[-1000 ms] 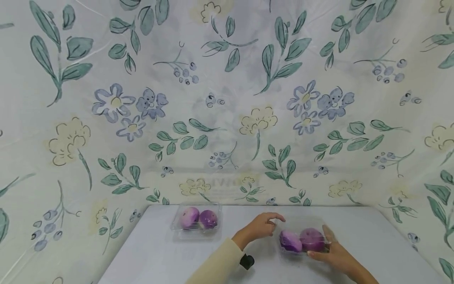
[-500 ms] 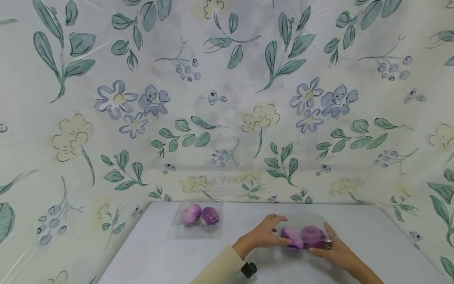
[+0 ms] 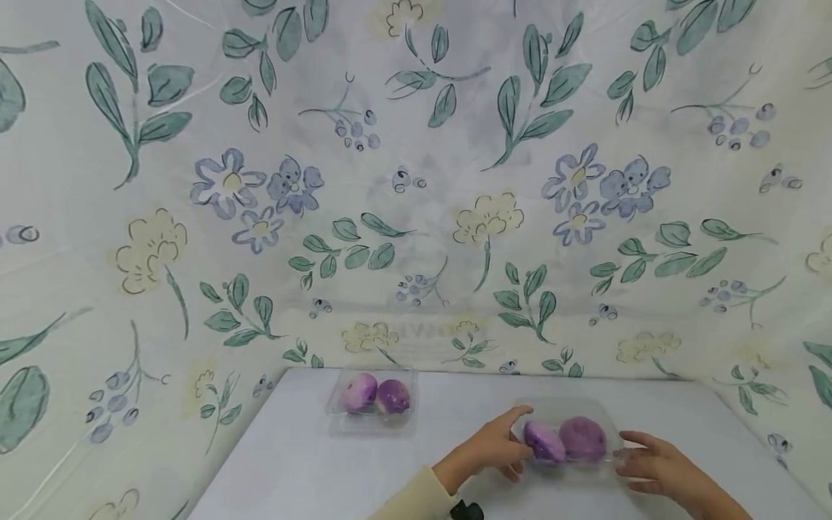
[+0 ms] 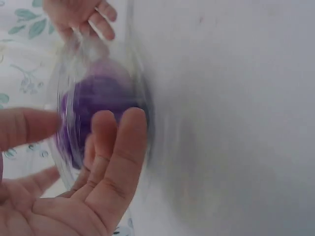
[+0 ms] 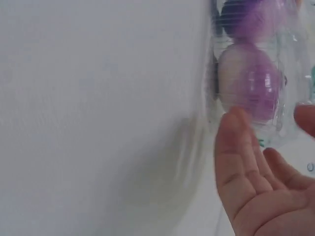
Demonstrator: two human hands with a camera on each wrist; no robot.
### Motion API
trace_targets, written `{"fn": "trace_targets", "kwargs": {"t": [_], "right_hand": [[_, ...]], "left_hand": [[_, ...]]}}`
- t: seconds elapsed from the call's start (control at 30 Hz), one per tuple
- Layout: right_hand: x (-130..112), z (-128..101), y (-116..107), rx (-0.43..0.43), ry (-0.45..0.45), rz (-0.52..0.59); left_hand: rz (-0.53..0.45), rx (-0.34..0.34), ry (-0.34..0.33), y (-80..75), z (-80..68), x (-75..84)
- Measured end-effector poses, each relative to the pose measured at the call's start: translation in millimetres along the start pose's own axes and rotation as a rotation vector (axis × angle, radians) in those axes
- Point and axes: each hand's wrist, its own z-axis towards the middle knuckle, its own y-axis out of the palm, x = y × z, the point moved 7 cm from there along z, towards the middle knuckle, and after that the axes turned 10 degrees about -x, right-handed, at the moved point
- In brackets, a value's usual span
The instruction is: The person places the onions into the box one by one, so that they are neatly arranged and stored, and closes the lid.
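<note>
A clear plastic clamshell box (image 3: 607, 412) on the white table holds two round purple-and-white vegetables, a left one (image 3: 544, 442) and a right one (image 3: 583, 438). My left hand (image 3: 497, 442) is at the box's left end, thumb and fingers loosely bent and spread about its corner. In the left wrist view, those fingertips (image 4: 133, 115) overlap the box end, and the thumb comes up at its edge. My right hand (image 3: 666, 469) stands at the other end, fingers extended toward the wall. The right wrist view shows its fingertips (image 5: 234, 118) right by the box, thumb apart.
A second clear box (image 3: 370, 430) with two similar purple-and-white vegetables stands at the back left of the white table (image 3: 292, 477). Behind the table hangs a floral-patterned sheet (image 3: 416, 180). A small dark object (image 3: 466, 511) shows beside the left sleeve.
My right hand has let go of the box and backed off to the right. My left hand came round the left end, then eased slightly back. The box stays in about the same place.
</note>
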Motion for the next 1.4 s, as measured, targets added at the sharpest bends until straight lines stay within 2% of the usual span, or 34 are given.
{"fn": "trace_targets", "kwargs": {"t": [0.2,0.37,0.53,0.6,0.77,1.03,1.13,1.2,1.3,1.4], "right_hand": [[3.3,-3.0,-0.2,-0.02,0.006,0.163],[10.4,-3.7,4.9,0.003,0.061,0.255],[17.6,-2.6,8.1,0.045,0.11,0.266],[16.7,-1.5,9.4,0.028,0.08,0.276],[10.7,0.3,12.7,-0.066,-0.04,0.384],[6.8,-1.9,16.4,-0.094,-0.127,0.425],[4.1,-0.9,16.8,-0.068,-0.126,0.362],[2.4,0.9,15.2,0.003,-0.088,0.27],[-2.2,2.3,12.1,0.144,-0.019,0.066],[-11.5,-2.0,7.2,0.258,-0.021,-0.12]], "left_hand": [[-0.126,0.041,0.011,3.2,1.0,-1.1],[-0.113,0.09,-0.016,6.3,-0.3,-4.7],[-0.105,0.096,-0.031,9.0,-1.5,-5.4],[-0.107,0.098,-0.03,8.7,-1.3,-4.1],[-0.125,0.099,-0.034,8.4,-1.4,-1.3],[-0.157,0.113,-0.043,11.7,-4.1,-1.8],[-0.141,0.109,-0.034,10.8,-5.7,-0.2],[-0.114,0.097,-0.036,8.8,-7.6,0.9],[-0.033,0.073,-0.05,4.0,-12.7,3.2],[0.09,0.041,-0.058,-3.1,-18.6,8.9]]}}
